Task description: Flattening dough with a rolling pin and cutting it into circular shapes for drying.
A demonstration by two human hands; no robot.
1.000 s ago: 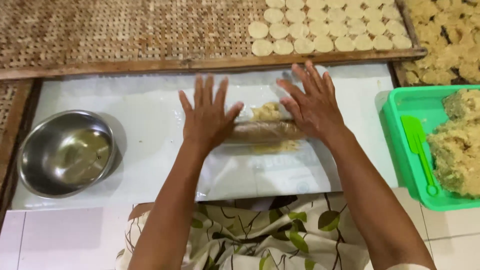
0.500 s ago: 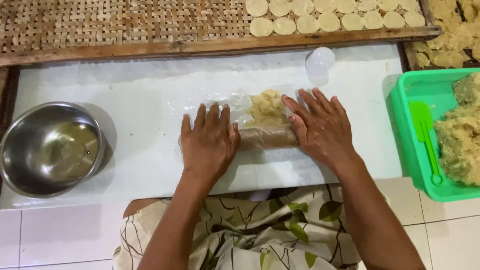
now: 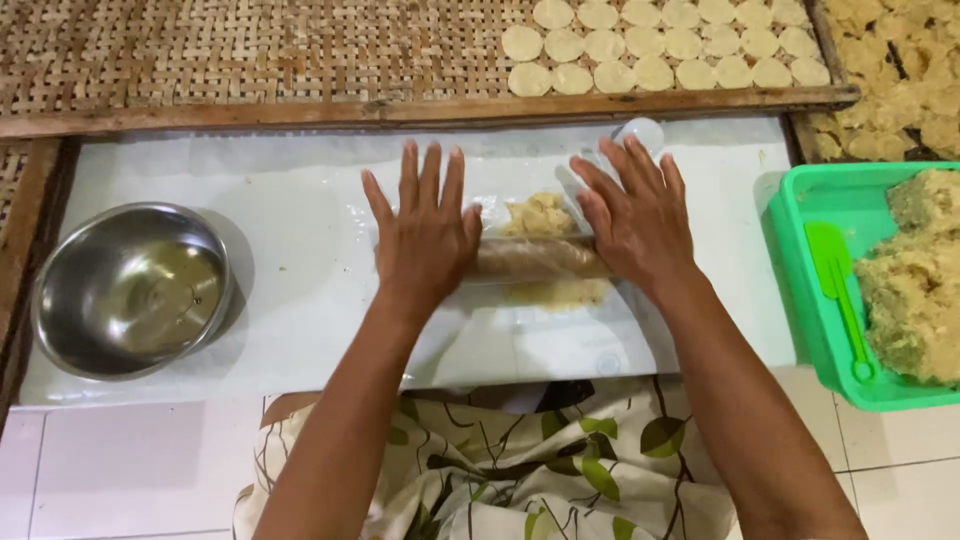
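A wooden rolling pin (image 3: 535, 258) lies across a lump of pale yellow dough (image 3: 540, 215) under a clear plastic sheet (image 3: 520, 340) on the white work surface. My left hand (image 3: 425, 230) presses flat on the pin's left end, fingers spread. My right hand (image 3: 635, 215) presses flat on its right end, fingers spread too. Flattened dough (image 3: 565, 293) shows just behind the pin on the near side.
A steel bowl (image 3: 130, 290) sits at the left. A green tub (image 3: 815, 200) at the right holds dough and a green spatula (image 3: 840, 290). Round dough discs (image 3: 660, 45) lie in rows on a woven mat (image 3: 250, 50) beyond. A small clear cup (image 3: 640, 130) stands near my right hand.
Both hands pulled the rolling pin back towards me over the dough, then pushed it forward again. The view shifted slightly.
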